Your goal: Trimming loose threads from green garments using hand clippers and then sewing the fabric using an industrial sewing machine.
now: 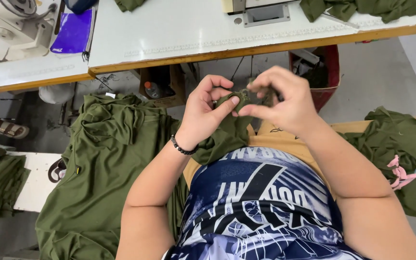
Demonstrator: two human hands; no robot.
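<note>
Two hands pinch one small piece of olive-green cloth, held up in front of the seated person's chest.

A long white bench (179, 33) runs across the top, with more green cloth (376, 8) heaped at its right end and a purple packet (73, 32) at its left. A big green garment (107, 168) hangs down at the person's left side, and another green pile (400, 144) with pink ties lies to the right. A red bin (331, 72) stands under the bench. The left hand (205, 113), a black bead bracelet (183, 147) at its wrist, is closed on the cloth piece (229, 127) with thumb and fingers; the right hand (282, 98) grips its top edge just beside, fingertips almost touching.
</note>
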